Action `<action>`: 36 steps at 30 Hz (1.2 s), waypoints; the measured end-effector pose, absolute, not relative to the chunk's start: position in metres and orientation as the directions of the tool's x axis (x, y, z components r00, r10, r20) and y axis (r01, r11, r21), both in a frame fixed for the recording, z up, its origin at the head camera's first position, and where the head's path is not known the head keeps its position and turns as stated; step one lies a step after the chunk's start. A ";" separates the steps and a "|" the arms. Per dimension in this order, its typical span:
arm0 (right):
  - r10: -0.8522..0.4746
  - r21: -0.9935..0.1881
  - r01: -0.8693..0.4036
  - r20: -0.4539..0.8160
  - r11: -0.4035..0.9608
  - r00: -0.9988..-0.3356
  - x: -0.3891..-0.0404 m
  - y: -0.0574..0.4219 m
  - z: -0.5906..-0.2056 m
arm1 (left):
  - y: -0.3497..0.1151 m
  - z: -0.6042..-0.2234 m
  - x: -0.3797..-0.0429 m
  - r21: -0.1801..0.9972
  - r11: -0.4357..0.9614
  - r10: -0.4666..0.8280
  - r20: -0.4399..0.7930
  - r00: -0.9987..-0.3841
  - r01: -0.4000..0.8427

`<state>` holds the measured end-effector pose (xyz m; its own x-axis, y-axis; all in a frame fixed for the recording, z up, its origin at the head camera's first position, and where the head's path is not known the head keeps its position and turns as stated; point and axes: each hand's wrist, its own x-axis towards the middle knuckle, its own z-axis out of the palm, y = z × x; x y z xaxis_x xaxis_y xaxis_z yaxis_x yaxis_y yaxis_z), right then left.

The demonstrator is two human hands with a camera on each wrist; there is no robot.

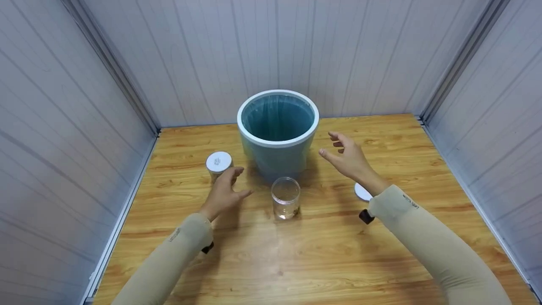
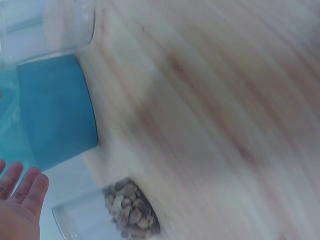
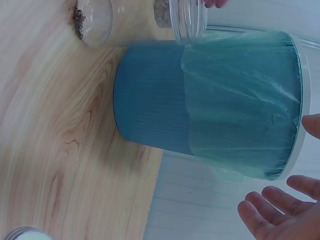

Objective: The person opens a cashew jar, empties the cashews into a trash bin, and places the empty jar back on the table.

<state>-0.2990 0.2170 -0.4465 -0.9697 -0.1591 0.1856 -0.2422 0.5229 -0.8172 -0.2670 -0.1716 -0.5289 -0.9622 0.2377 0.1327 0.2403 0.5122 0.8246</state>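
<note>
An uncapped clear jar (image 1: 286, 197) stands in front of the bin between my hands, with a little dark material (image 3: 79, 21) at its bottom. To its left is a second clear jar with a white lid (image 1: 219, 161); brownish, pebble-like pieces (image 2: 131, 210) lie in its bottom. My left hand (image 1: 224, 191) hovers beside the lidded jar, fingers loosely bent and holding nothing. It hides part of that jar in the head view. Off the bin's right side, my right hand (image 1: 350, 160) is raised with fingers apart and relaxed, also holding nothing. A loose white lid (image 1: 362, 192) lies below my right wrist.
A blue-green bin (image 1: 277, 163) with a white rim and a thin plastic liner stands at the back middle of the wooden table (image 1: 271, 258). Pale panelled walls (image 1: 203, 55) enclose the table at the back and both sides.
</note>
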 end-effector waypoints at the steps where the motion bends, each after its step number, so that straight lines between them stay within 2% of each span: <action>1: -0.163 -0.817 -0.245 0.186 0.523 -0.969 -0.298 0.216 -0.446 | -0.174 -0.527 -0.268 0.830 0.508 0.227 0.131 -0.965 0.232; 5: -0.178 -0.818 -0.252 0.185 0.517 -0.966 -0.295 0.213 -0.446 | -0.184 -0.523 -0.270 0.833 0.506 0.184 0.151 -0.971 0.225; 15: -0.235 -0.815 -0.293 0.198 0.499 -0.952 -0.288 0.207 -0.444 | -0.204 -0.521 -0.277 0.775 0.550 0.109 0.302 -0.947 0.311; 29: -0.287 -0.809 -0.329 0.208 0.487 -0.935 -0.278 0.200 -0.443 | -0.228 -0.526 -0.293 0.757 0.596 0.046 0.302 -0.952 0.269; 36: -0.305 -0.813 -0.320 0.185 0.486 -0.934 -0.275 0.197 -0.443 | -0.235 -0.534 -0.301 0.782 0.567 0.014 0.304 -0.953 0.258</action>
